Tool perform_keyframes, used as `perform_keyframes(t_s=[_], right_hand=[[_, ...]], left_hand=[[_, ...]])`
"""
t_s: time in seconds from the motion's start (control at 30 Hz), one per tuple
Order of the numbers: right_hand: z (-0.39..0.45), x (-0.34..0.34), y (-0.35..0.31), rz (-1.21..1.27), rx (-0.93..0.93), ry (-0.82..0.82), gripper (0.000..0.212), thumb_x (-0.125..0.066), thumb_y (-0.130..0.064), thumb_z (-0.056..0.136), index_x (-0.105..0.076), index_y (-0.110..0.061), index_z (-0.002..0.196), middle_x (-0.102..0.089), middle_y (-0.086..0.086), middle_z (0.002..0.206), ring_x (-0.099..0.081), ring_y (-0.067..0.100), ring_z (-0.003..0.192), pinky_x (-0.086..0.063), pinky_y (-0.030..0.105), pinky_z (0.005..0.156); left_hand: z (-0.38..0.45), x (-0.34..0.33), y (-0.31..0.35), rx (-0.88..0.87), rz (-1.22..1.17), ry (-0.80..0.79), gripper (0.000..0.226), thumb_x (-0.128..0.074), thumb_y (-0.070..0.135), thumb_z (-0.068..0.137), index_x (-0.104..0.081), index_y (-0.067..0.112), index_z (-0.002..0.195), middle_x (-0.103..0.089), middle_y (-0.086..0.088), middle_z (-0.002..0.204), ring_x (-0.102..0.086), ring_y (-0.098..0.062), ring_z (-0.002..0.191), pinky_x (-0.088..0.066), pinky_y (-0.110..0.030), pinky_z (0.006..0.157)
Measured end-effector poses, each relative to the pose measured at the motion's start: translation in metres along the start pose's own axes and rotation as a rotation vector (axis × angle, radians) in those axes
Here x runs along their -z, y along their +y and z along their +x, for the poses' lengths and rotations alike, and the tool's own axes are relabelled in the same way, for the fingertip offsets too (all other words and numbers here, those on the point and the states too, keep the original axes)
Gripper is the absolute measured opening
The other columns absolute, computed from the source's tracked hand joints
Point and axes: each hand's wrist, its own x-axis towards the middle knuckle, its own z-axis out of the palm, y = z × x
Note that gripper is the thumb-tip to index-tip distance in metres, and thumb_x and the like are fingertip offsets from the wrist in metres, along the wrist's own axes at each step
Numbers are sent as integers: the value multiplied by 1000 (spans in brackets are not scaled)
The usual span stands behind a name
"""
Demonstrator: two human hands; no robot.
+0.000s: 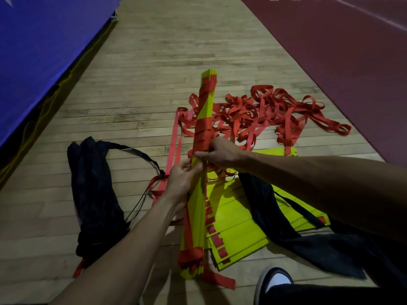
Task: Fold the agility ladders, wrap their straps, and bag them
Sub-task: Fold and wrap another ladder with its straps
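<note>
Head view: I see both hands on a folded ladder bundle held above a wooden floor.

My left hand (184, 177) has its fingers and thumb curled round the middle of the yellow bundle of rungs (199, 201), which stands on end, slightly tilted. My right hand (217, 154) grips it just above, fingers closed over the red strap (203, 130) wound round the bundle there. More red strap bands cross the bundle near its top and bottom. Behind it, a loose tangle of red straps (271, 113) lies on the floor (141, 62). A second ladder (240, 227), fanned flat, lies to the right under a dark cloth (308, 245). A black drawstring bag (94, 194) lies to the left. A shoe (275, 280) shows at the bottom.
</note>
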Motion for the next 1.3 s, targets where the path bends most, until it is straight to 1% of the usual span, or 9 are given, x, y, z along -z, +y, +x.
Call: perform_keyframes(t_s=[0.2, 0.33, 0.43, 0.6, 0.73, 0.93, 1.1, 1.2, 1.3], right_hand=[[-10, 11, 1, 75, 40, -68, 38, -65, -37, 94, -69, 1, 99, -71, 13, 80, -64, 17, 60, -52, 27, 55], [-8, 16, 3, -158, 65, -80, 53, -62, -51, 92, -71, 2, 92, -68, 7, 71, -62, 15, 55, -48, 24, 52], [-7, 8, 3, -151, 119, -39, 54, -64, -56, 89, -68, -2, 93, -65, 5, 72, -60, 20, 62, -48, 32, 60], [-6, -3, -1, -47, 86, 29, 59, -60, -63, 87, -71, -5, 88, -71, 8, 75, -67, 22, 60, -49, 27, 49], [-7, 5, -2, 98, 50, 41, 43, -64, -47, 93, -67, -7, 77, -62, 1, 63, -55, 12, 51, -44, 26, 51], [-17, 12, -4, 137, 61, 20, 35, -65, -43, 92, -62, -15, 71, -61, -3, 60, -57, 8, 46, -46, 21, 46], [-17, 14, -4, 8, 20, 25, 48, -61, -48, 94, -56, -14, 60, -55, -6, 39, -54, 7, 35, -40, 16, 38], [-18, 5, -6, 7, 52, -1, 40, -61, -52, 93, -63, -16, 75, -62, -3, 59, -58, 13, 49, -44, 17, 42], [-17, 3, -3, 10, 52, 0, 42, -60, -50, 93, -60, -13, 73, -58, -1, 59, -55, 13, 48, -39, 15, 40]], left_hand=[[-10, 13, -9, 14, 162, -167, 31, -74, 26, 86, -67, 13, 113, -72, -21, 111, -70, -36, 98, -56, -54, 91], [-10, 13, -9, -89, 279, -117, 20, -69, 9, 92, -63, 15, 110, -77, -3, 84, -74, -20, 76, -60, -30, 65], [-8, 4, -5, -96, 288, -65, 31, -66, 4, 93, -58, 17, 121, -74, -5, 85, -71, -15, 64, -57, -26, 55], [-6, -6, -4, -82, 205, -87, 37, -68, 28, 90, -51, 20, 122, -65, -16, 113, -66, -28, 91, -57, -43, 79], [-5, 0, 0, -21, 80, -55, 31, -56, 30, 102, -50, 10, 123, -61, -16, 106, -63, -22, 84, -52, -26, 59], [-6, 14, -3, -40, 226, -145, 44, -65, 40, 91, -66, 1, 111, -72, -12, 94, -69, -26, 84, -58, -28, 64], [2, 13, -3, -52, 156, -88, 38, -74, 22, 90, -60, 11, 123, -75, -13, 103, -75, -29, 93, -59, -47, 85], [2, 5, -1, -59, 197, -110, 39, -65, 4, 94, -54, 16, 130, -73, -13, 99, -73, -24, 79, -60, -39, 74], [4, 0, -3, -79, 198, -132, 39, -64, 7, 95, -55, 24, 130, -70, -16, 109, -70, -29, 89, -59, -41, 76]])
